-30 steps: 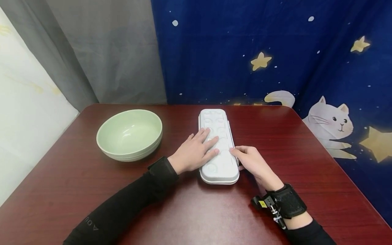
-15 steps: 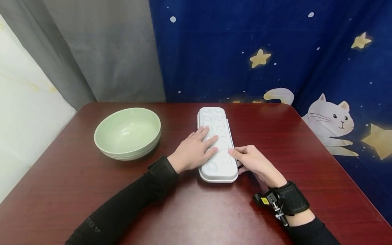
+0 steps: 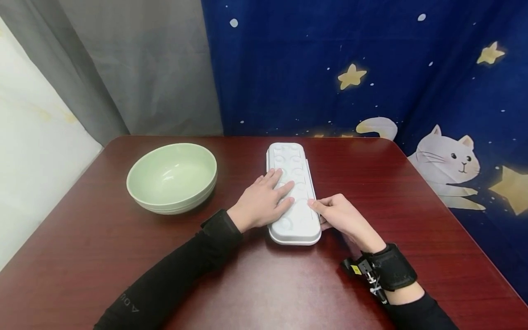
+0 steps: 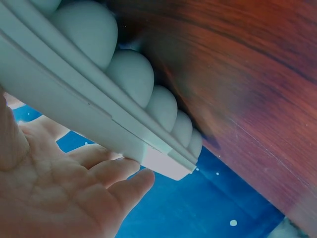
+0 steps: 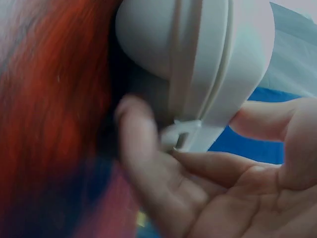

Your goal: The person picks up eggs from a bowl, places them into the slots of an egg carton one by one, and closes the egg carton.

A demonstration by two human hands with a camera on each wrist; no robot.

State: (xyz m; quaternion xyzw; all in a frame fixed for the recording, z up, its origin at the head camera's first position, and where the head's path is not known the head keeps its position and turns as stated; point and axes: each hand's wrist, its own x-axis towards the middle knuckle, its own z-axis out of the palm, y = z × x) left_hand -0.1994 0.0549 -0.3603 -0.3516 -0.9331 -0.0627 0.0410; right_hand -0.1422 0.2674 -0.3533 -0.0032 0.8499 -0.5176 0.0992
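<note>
A long white egg box [image 3: 298, 224] lies lengthwise on the table, its lid down. My left hand [image 3: 261, 201] rests on the lid with fingers spread. In the left wrist view, the fingers [image 4: 131, 186] lie over the lid, and rounded egg cups [image 4: 131, 77] line the side below the rim. My right hand [image 3: 338, 213] holds the box's right edge, thumb on top and other fingers lower down. In the right wrist view, a small latch [image 5: 182, 135] sits by the fingers; one blurred finger [image 5: 136, 126] reaches beneath the rim.
A pale green bowl [image 3: 173, 178] stands on the left of the dark red table [image 3: 264, 284]. Behind the table hang a grey curtain [image 3: 152, 68] and a blue curtain [image 3: 288, 68] with stars and a cat. A white surface [image 3: 33, 137] borders the left side.
Both hands keep their places on the egg box. The right hand's lower fingers have shifted slightly at the box's side, and the lid's front seam looks narrower. The head view has moved a little.
</note>
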